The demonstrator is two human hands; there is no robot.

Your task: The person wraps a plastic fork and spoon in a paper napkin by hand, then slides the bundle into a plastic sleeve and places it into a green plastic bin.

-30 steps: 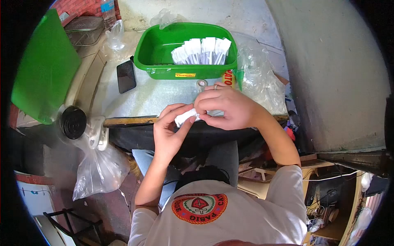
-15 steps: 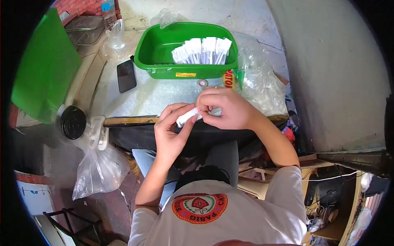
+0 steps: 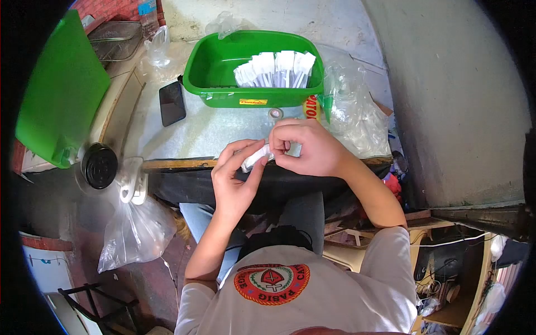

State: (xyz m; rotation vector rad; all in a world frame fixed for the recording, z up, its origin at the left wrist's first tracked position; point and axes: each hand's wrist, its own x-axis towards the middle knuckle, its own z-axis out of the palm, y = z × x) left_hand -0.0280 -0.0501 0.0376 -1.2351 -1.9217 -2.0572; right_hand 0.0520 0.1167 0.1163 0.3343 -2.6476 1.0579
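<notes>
— Green, what's biggest at upper centre?
— Plastic tub [image 3: 223, 61], white packets [image 3: 276, 68] standing inside (phone [image 3: 172, 103] just left).
— And the hands?
— Right hand [image 3: 307, 148] and left hand [image 3: 234, 178] both pinch a small white packet [image 3: 255, 157] at mid-frame, over the table edge [image 3: 173, 163].

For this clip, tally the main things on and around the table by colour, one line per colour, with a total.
Green: 2, the green plastic basin and the flat green plastic board.
Black: 2, the black phone and the round black lid.
White: 1, the small white paper packet pinched between the left hand and the right hand.
Total: 5.
</notes>
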